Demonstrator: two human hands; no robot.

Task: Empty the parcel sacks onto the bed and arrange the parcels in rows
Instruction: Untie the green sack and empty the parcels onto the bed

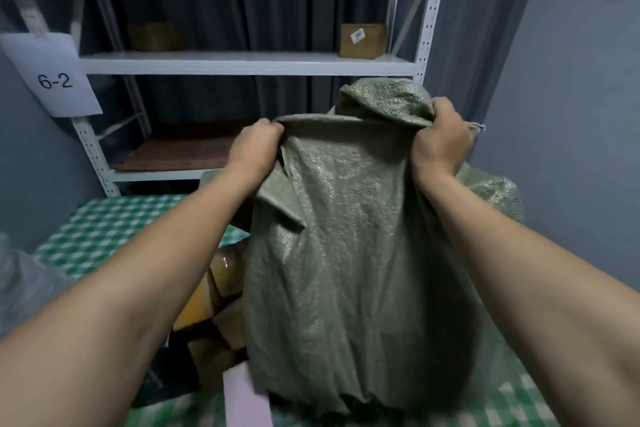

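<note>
Sack in left hand, right hand; sign reads 6-2

The green woven sack hangs crumpled, its top edge bunched in the left fingers and right fingers. Brown parcels lie below the left fingers on the checked bed.

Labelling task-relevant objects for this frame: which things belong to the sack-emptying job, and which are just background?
In the job: green sack, gripped by left hand and right hand; parcels beside it; checked bed.
Just lying about: white shelving; box on its shelf; "6-2" sign.
</note>
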